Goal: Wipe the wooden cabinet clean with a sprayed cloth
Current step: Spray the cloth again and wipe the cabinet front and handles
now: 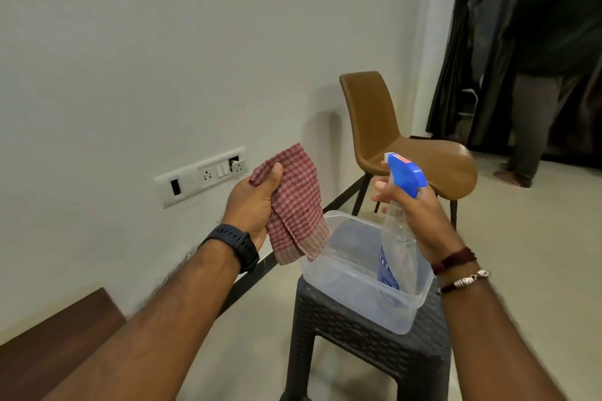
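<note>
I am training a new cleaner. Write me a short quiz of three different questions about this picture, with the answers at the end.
1. True or false: the left hand holds the red checked cloth.
2. Which colour is the head of the spray bottle in the right hand? A) green B) blue C) yellow
3. Fill in: the clear plastic tub stands on a dark ______.

Key
1. True. The thumb pinches the cloth near its top and the rest hangs down.
2. B. The nozzle points left, towards the cloth.
3. Stool. The brown chair stands behind it, by the wall.
</note>
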